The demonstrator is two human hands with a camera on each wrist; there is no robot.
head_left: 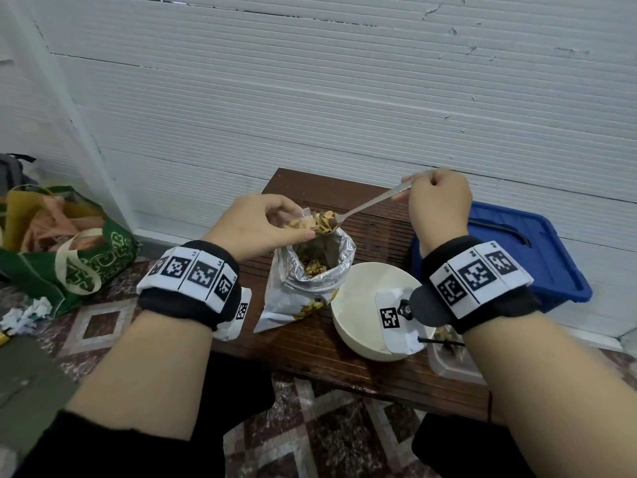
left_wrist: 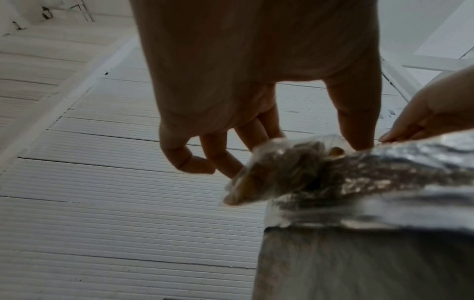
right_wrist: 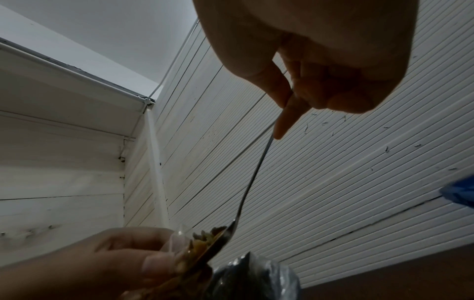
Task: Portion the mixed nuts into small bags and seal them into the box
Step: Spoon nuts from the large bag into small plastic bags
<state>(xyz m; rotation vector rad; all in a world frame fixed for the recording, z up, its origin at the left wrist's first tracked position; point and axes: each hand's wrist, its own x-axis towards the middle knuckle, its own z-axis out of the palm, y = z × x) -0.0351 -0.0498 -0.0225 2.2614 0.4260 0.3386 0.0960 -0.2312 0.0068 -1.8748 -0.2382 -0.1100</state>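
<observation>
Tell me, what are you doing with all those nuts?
A person is spooning mixed nuts into a little bag. The right hand holds a metal spoon heaped with nuts, tipped at the mouth of a small clear bag that the left hand pinches open. This happens right above the big foil nut bag standing open on the wooden table. A white bowl stands beside it, and a blue box lid lies to the right.

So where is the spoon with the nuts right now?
In the head view the spoon is held in the right hand, its loaded bowl just above the open foil bag, against the small clear bag pinched by the left hand.
</observation>
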